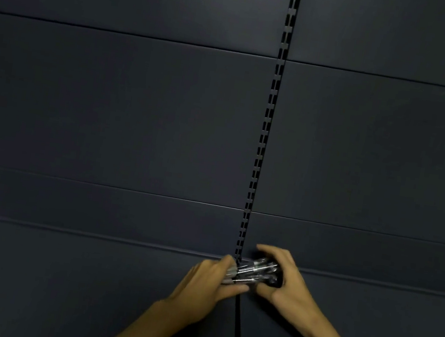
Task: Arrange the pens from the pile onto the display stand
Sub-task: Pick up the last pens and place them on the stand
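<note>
Bundle of pens (pixel 253 272) low at centre, lying crosswise between both hands, just before slotted upright (pixel 261 151) of dark shelf (pixel 86 277). Left hand (pixel 208 280) curled round bundle's left end; right hand (pixel 283 279) cupped over right end. Pen count unclear, dim.

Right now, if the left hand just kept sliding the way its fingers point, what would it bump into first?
Probably the right hand. The left hand points rightward along the bundle of pens that both hands grip, and the right hand closes the bundle's far end. Depth is hard to judge.
</note>
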A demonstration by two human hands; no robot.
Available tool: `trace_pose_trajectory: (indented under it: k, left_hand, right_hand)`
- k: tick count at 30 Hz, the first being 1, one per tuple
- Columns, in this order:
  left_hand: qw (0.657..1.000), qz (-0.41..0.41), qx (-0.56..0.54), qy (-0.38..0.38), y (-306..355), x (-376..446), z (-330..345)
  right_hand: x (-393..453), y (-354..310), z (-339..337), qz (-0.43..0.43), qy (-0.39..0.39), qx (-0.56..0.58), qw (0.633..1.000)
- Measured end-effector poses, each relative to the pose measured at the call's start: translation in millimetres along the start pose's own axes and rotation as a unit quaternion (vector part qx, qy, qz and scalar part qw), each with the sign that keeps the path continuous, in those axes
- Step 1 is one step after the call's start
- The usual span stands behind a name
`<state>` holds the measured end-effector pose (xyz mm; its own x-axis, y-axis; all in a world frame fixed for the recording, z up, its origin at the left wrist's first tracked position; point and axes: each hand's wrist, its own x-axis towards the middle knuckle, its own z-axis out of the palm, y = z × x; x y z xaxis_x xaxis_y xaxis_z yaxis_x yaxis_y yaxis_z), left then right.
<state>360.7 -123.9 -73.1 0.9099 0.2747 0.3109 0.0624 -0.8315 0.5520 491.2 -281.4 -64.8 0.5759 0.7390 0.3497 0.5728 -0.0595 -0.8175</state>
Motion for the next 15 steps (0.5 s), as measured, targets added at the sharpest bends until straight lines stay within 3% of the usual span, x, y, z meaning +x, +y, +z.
trace_pose_trajectory:
  k: [5, 9, 15]
  left_hand:
    - [0.98, -0.02, -0.168, 0.105, 20.3, -0.9, -1.3]
    - [0.946, -0.051, -0.289, 0.138, 41.4, 0.1, -2.2]
    - [0.906, -0.083, -0.385, 0.158, 47.8, 1.8, -4.3]
  right_hand:
    - [5.0, -40.6, -5.6, -0.04, 0.079, 0.081, 0.993]
    - [19.4, -81.9, -4.2, -0.134, 0.135, 0.003, 0.982]
    - [33.1, -109.8, 15.0, -0.196, 0.104, -0.09, 0.971]
